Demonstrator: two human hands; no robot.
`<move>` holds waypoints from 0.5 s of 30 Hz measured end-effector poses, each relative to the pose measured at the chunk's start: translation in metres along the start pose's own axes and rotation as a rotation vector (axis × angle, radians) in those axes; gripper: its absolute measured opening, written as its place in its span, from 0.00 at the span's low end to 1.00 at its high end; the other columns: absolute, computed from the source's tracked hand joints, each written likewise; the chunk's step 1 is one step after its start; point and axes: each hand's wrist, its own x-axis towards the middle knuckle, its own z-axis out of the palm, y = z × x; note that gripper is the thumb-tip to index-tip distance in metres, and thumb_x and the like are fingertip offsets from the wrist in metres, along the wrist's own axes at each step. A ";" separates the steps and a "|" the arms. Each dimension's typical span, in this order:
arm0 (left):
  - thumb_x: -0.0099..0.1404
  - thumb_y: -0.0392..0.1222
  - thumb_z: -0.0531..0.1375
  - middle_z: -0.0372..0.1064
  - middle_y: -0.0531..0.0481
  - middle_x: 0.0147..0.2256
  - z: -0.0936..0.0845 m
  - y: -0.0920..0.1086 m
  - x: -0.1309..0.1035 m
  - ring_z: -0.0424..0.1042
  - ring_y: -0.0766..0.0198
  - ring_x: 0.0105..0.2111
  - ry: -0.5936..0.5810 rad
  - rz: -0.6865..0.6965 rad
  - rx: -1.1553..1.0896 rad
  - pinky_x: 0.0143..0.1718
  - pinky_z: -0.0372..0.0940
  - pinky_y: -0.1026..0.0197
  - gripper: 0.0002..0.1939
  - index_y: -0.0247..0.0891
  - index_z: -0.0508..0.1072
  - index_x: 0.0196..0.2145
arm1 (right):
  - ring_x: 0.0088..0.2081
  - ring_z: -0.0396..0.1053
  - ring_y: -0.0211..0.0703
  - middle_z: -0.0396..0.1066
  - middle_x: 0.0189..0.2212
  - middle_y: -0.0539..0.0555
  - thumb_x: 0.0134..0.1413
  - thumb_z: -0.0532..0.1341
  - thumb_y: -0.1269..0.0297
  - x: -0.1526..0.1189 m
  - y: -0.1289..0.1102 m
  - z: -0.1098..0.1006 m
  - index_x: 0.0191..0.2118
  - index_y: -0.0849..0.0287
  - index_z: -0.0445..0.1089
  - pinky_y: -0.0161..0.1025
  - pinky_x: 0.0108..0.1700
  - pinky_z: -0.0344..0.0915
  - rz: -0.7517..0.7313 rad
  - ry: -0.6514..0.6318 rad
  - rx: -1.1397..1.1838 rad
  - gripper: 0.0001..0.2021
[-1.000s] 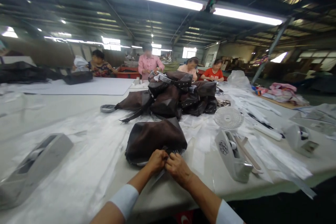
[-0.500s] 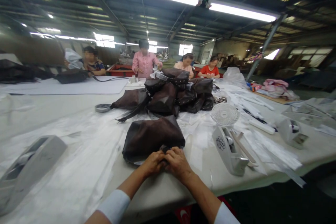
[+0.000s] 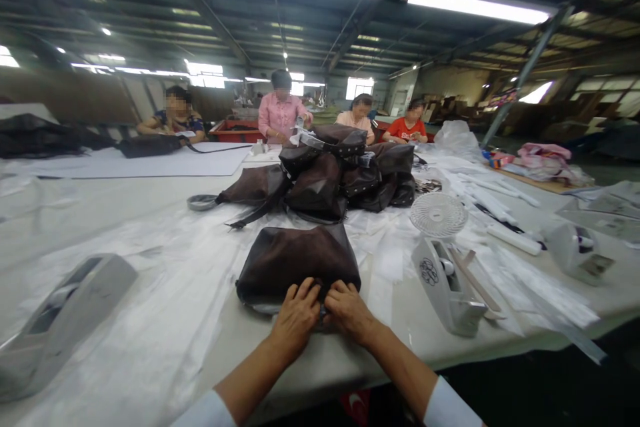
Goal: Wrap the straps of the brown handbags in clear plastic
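In front of me lies a dark brown handbag point(image 3: 295, 250) with black edges, its near side toward my body. My left hand point(image 3: 299, 312) rests over the bag's near edge, fingers bent down onto it and slightly parted. Close beside it, my right hand point(image 3: 349, 310) has its fingers curled onto the same edge, gripping the bag. Whatever small part lies between and under the fingertips is hidden. Just beyond the bag is a pile of similar brown and black bags point(image 3: 315, 183), some with straps and studs.
Grey tape dispensers stand at left point(image 3: 70, 320) and right point(image 3: 445, 287). A round white fan point(image 3: 439, 215) sits behind the right dispenser. Clear plastic sheets point(image 3: 150, 293) cover the table's left side. White strips point(image 3: 530, 287) lie at right. Several co-workers point(image 3: 283, 110) are across the table.
My left hand has moved from a pinch beside the right one to lie over the bag's edge, its back upward. The hands are slightly farther apart. The view has shifted a little.
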 end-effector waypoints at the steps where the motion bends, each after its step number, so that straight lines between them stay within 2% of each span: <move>1: 0.64 0.31 0.49 0.63 0.44 0.53 0.004 -0.001 -0.001 0.54 0.53 0.57 0.003 0.012 0.019 0.52 0.53 0.49 0.16 0.39 0.68 0.47 | 0.46 0.58 0.46 0.69 0.38 0.51 0.54 0.61 0.56 0.001 0.000 -0.001 0.36 0.58 0.66 0.43 0.40 0.52 -0.005 -0.008 -0.012 0.11; 5: 0.65 0.35 0.50 0.65 0.47 0.51 0.016 -0.021 -0.005 0.58 0.58 0.54 -0.054 0.089 -0.080 0.46 0.57 0.56 0.19 0.41 0.62 0.53 | 0.46 0.59 0.48 0.70 0.38 0.54 0.53 0.61 0.54 0.001 0.000 0.001 0.37 0.59 0.65 0.44 0.41 0.54 0.006 -0.005 -0.061 0.13; 8: 0.66 0.38 0.51 0.66 0.47 0.50 0.012 -0.030 -0.005 0.59 0.60 0.51 -0.050 0.107 -0.160 0.45 0.58 0.57 0.17 0.41 0.62 0.53 | 0.47 0.59 0.49 0.70 0.39 0.54 0.53 0.61 0.54 0.000 0.000 0.005 0.38 0.58 0.65 0.45 0.42 0.55 0.013 0.020 -0.076 0.13; 11: 0.66 0.38 0.50 0.70 0.49 0.44 -0.002 -0.016 0.000 0.61 0.58 0.49 -0.077 0.079 -0.112 0.45 0.57 0.54 0.12 0.42 0.68 0.46 | 0.46 0.60 0.50 0.70 0.38 0.54 0.51 0.63 0.55 0.001 -0.001 0.006 0.37 0.58 0.65 0.45 0.41 0.57 0.017 0.024 -0.074 0.13; 15: 0.66 0.32 0.46 0.71 0.41 0.36 -0.018 0.011 0.014 0.65 0.52 0.45 -0.272 -0.024 0.019 0.44 0.59 0.50 0.15 0.33 0.73 0.35 | 0.46 0.60 0.50 0.70 0.39 0.53 0.51 0.63 0.57 0.001 -0.001 0.003 0.37 0.58 0.66 0.44 0.40 0.59 0.027 -0.001 -0.060 0.12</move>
